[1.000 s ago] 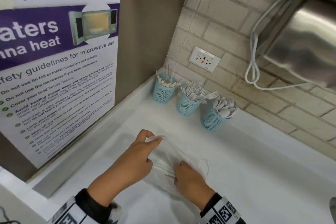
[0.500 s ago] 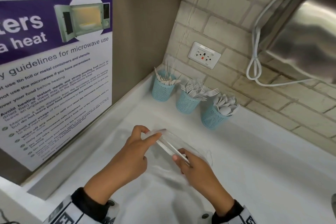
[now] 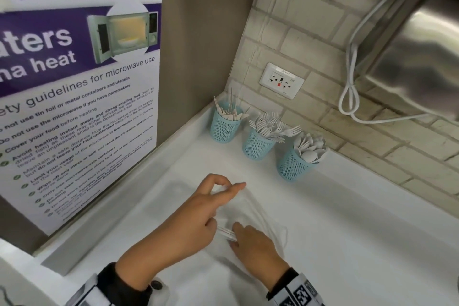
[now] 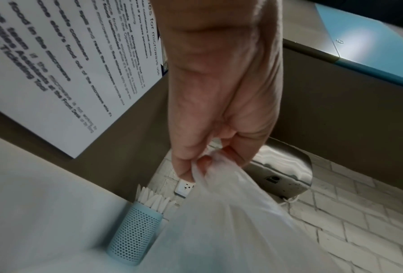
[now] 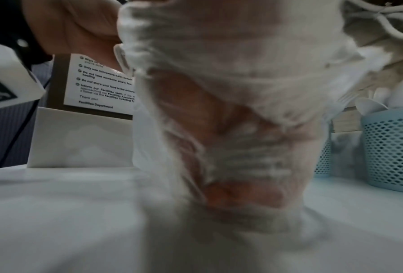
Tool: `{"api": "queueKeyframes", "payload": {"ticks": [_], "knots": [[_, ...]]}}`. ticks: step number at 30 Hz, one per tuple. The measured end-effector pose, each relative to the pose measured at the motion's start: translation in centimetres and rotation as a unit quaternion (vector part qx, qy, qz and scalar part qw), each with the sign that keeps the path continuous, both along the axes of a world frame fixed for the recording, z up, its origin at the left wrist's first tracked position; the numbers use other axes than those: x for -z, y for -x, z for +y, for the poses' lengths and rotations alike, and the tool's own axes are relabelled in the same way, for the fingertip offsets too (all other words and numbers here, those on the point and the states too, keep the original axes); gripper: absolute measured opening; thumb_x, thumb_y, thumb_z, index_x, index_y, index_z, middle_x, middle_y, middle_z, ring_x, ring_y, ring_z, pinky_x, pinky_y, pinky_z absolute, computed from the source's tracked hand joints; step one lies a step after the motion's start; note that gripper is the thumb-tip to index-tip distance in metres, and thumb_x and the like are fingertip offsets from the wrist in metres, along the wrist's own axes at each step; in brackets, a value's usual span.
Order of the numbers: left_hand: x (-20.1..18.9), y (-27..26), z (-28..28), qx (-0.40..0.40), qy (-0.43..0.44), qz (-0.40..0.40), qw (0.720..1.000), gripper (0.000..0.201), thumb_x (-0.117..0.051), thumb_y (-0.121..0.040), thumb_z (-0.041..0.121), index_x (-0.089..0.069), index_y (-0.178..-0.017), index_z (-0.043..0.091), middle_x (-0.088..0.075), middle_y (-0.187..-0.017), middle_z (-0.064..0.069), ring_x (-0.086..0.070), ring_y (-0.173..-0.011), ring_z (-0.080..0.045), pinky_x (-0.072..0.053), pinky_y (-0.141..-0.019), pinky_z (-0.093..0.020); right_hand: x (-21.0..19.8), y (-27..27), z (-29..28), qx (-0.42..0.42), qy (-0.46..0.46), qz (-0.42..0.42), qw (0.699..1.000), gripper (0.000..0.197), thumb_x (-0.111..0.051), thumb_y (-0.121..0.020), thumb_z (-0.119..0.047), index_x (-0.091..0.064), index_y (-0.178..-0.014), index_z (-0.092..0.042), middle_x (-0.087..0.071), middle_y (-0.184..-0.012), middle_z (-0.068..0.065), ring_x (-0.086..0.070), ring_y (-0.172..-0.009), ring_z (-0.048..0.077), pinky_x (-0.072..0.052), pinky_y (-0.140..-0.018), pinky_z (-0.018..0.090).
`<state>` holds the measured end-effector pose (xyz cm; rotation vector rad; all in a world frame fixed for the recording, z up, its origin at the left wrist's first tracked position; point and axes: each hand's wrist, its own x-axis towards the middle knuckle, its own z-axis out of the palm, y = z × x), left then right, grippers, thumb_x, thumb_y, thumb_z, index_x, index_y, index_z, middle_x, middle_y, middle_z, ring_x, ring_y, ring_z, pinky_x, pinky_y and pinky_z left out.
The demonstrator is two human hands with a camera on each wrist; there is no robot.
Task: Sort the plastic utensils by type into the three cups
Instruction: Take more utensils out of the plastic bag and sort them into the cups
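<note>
While the three blue mesh cups are standing in a row along the back of the white counter, both hands are working a thin clear plastic bag lying on the bare surface in front of them. The left hand is pinching the bag's far edge between thumb and fingertips, as the left wrist view shows, with the forefinger stretched out over it. The right hand is lying on the bag's near part with fingers curled; whether they are gripping the film I cannot tell, since the right wrist view is showing it blurred behind the plastic.

The knife cup is sitting in the corner, close to the brown side wall and the brick backsplash. The fork cup is standing just beside it, and the spoon cup next along, all three near the back edge. Open counter is stretching to the right of the hands and between the bag and the cups. A poster is leaning along the left edge.
</note>
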<state>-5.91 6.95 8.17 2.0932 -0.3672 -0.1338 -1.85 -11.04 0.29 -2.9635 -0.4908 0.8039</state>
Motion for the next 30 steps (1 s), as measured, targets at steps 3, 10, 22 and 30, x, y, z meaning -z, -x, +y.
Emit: {"api": "queueKeyframes", "payload": {"ticks": [3, 10, 22, 30], "knots": [[0.6, -0.4, 0.7, -0.032, -0.020, -0.022, 0.999, 0.084, -0.031, -0.072, -0.020, -0.062, -0.095, 0.055, -0.032, -0.123, 0.020, -0.040, -0.108, 0.006, -0.029, -0.087, 0.000, -0.4, -0.2, -0.3, 0.000, -0.057, 0.037, 0.998, 0.022, -0.036, -0.101, -0.036, -0.052, -0.109, -0.021, -0.058, -0.104, 0.004, -0.056, -0.096, 0.021, -0.033, -0.066, 0.025], [1.8, -0.6, 0.9, -0.101, -0.116, 0.050, 0.987, 0.075, -0.031, -0.086, -0.011, -0.036, -0.139, 0.040, -0.015, -0.142, 0.006, -0.015, -0.136, -0.010, -0.014, -0.099, -0.006, -3.7, 0.6, -1.0, 0.089, -0.307, 0.085, 0.944, 0.018, -0.048, -0.097, -0.037, -0.050, -0.083, -0.027, -0.052, -0.064, -0.007, -0.049, -0.049, 0.008, -0.041, -0.054, 0.020], [2.0, -0.4, 0.8, -0.079, -0.070, 0.058, 0.993, 0.088, -0.035, -0.082, -0.012, -0.015, -0.144, 0.047, -0.008, -0.141, 0.014, -0.018, -0.136, -0.005, -0.030, -0.102, -0.010, -6.3, 1.2, -2.9, 0.066, -0.246, -0.053, 0.965, 0.021, -0.045, -0.098, -0.033, -0.044, -0.079, -0.025, -0.055, -0.074, -0.005, -0.056, -0.063, 0.010, -0.047, -0.066, 0.028], [0.9, 0.0, -0.5, 0.009, -0.033, 0.037, 0.999, 0.087, -0.031, -0.079, -0.018, -0.020, -0.146, 0.036, -0.013, -0.126, 0.033, -0.036, -0.100, 0.017, -0.029, -0.087, 0.003, -2.0, 0.8, 0.8, -0.078, -0.037, -0.019, 0.996, 0.032, -0.038, -0.102, -0.027, -0.041, -0.130, -0.012, -0.047, -0.121, 0.011, -0.051, -0.091, 0.024, -0.035, -0.069, 0.031]]}}
